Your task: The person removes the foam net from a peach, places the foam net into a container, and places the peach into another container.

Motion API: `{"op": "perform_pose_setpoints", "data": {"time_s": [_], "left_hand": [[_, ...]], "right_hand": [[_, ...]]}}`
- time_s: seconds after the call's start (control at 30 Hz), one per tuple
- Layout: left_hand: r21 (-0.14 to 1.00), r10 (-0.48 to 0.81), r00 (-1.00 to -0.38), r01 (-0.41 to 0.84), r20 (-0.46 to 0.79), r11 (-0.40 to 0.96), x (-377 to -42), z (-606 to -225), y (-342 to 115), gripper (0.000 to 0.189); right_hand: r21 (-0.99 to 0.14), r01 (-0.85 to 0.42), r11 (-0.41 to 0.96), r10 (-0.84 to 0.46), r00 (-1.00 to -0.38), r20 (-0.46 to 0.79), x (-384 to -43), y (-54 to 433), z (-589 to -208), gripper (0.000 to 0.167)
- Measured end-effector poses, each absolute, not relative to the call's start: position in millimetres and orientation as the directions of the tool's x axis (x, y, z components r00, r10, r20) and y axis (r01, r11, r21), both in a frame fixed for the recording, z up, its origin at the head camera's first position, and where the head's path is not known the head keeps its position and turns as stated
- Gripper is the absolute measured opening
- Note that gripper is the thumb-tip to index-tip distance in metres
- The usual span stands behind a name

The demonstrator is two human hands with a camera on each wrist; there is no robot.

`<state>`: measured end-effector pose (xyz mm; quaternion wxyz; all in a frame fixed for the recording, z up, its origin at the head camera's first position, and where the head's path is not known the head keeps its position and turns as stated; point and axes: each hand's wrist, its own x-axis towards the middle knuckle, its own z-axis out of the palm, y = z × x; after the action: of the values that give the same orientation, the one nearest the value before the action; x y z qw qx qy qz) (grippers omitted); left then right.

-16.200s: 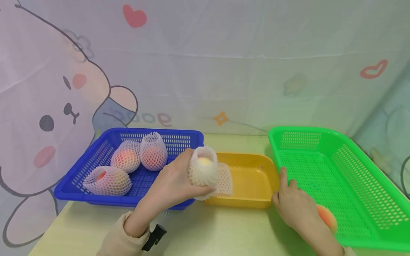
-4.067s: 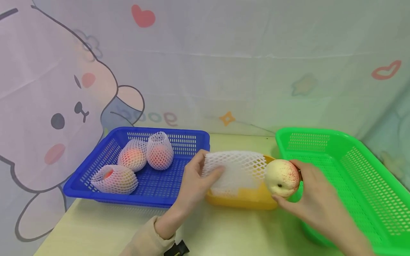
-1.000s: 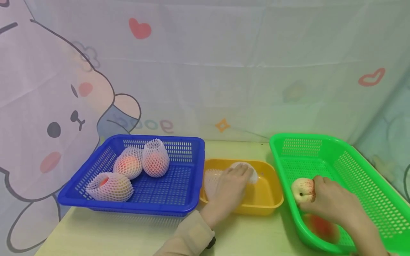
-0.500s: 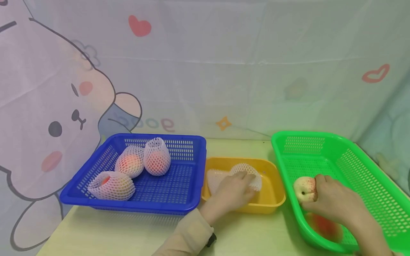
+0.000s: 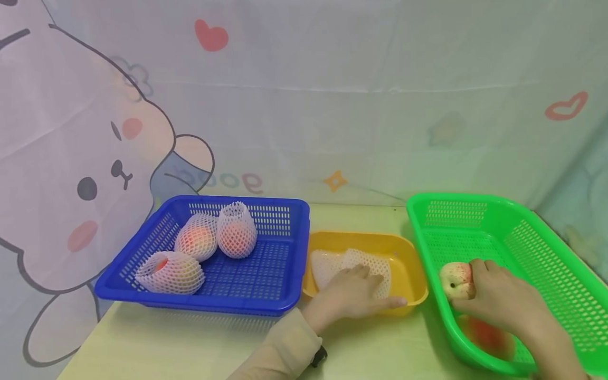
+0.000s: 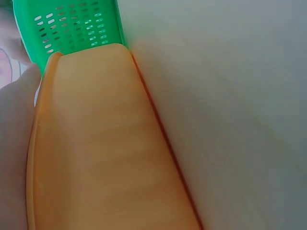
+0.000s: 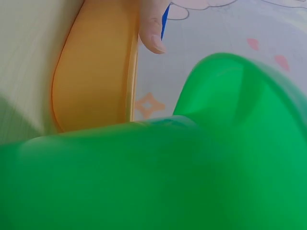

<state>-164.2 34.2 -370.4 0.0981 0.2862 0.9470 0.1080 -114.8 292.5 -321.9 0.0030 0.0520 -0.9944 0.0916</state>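
In the head view my left hand (image 5: 353, 295) reaches over the front rim of the yellow tray (image 5: 407, 272), thumb spread to the right. Its fingertips overlap a white foam fruit net (image 5: 368, 262) lying flat in the tray. Left of that lies another foam net (image 5: 324, 264), partly behind the hand. My right hand (image 5: 499, 295) grips a pale, red-speckled peach (image 5: 455, 281) inside the green basket (image 5: 429, 311), close to its left wall. A second, redder peach (image 5: 489, 338) lies under that hand. In the right wrist view the basket wall (image 7: 144, 182) hides the right hand.
At the left a blue basket (image 5: 266, 303) holds three peaches in foam nets, one of them a netted peach (image 5: 170, 273) on its side. The yellow tray stands between the two baskets on a pale table (image 5: 142, 343). A printed cloth (image 5: 332, 105) hangs behind.
Over the last second my left hand has let go of the foam net, which now lies flatter in the tray, and its thumb has spread. The right hand keeps its grip on the peach.
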Motion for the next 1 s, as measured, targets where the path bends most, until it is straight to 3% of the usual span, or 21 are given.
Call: {"op": "perform_pose_setpoints", "data": {"time_s": [0.33,0.53,0.77,1.0], "left_hand": [[0.279,0.533,-0.827,0.478,-0.176,0.833,-163,-371,35,0.09],[0.292,0.515,-0.836,0.452,-0.192,0.843,-162,-369,35,0.091],[0.304,0.511,-0.841,0.447,-0.179,0.841,-160,-367,37,0.089],[0.282,0.524,-0.844,0.477,-0.118,0.832,-161,-369,37,0.086]], "right_hand": [[-0.143,-0.149,0.978,-0.153,-0.988,-0.016,-119,295,-325,0.071],[-0.148,-0.183,0.972,-0.191,-0.981,-0.042,-121,295,-331,0.062],[-0.157,-0.178,0.971,-0.195,-0.976,-0.096,-124,295,-333,0.068],[-0.146,-0.184,0.972,-0.199,-0.975,-0.095,-124,294,-335,0.061]]}}
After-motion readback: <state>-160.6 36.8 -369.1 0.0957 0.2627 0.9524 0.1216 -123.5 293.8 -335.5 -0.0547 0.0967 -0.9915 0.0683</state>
